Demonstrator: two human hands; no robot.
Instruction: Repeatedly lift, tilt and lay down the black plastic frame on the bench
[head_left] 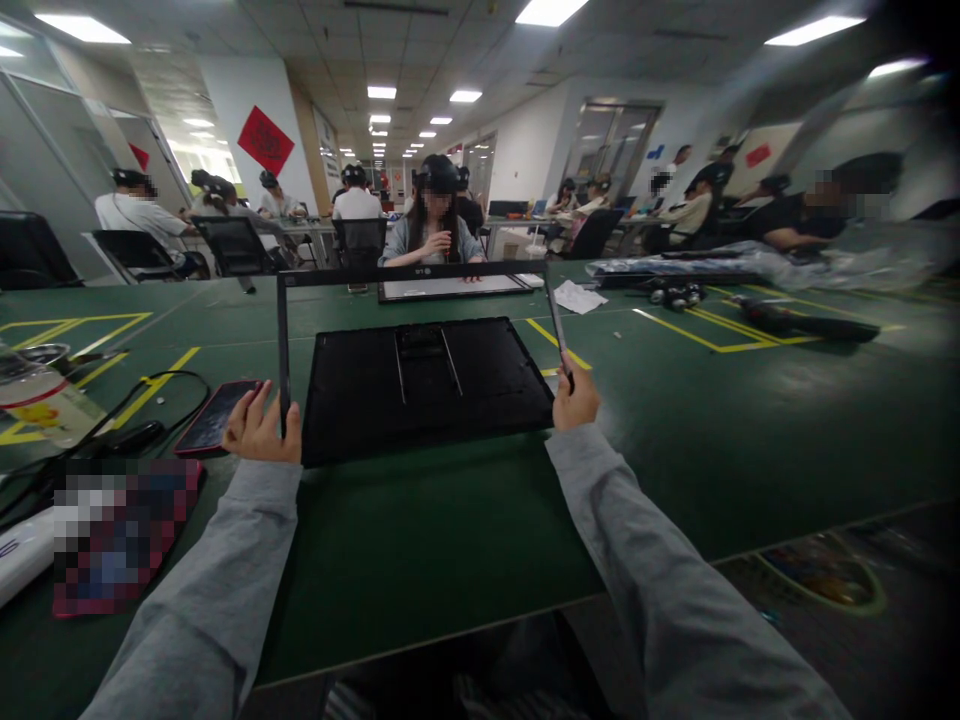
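Along the left edge of the frame lie a clear container with a yellow and red label [45,405], a black cable [139,437] and a red-edged phone [206,425] on the green table [750,430]. Right of centre sits crumpled white paper [579,297]; farther right, a dark elongated object [814,324] crosses yellow tape [750,346], with clear plastic wrapping [825,268] behind. At upper centre a person in a dark cap [471,240] sits opposite. A red diamond-shaped decoration [265,141] hangs at upper left; ceiling lights [551,11] shine along the top.

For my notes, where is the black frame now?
In the head view, the black frame is in the middle, held between the left hand and right hand, the black panel showing between its sides.
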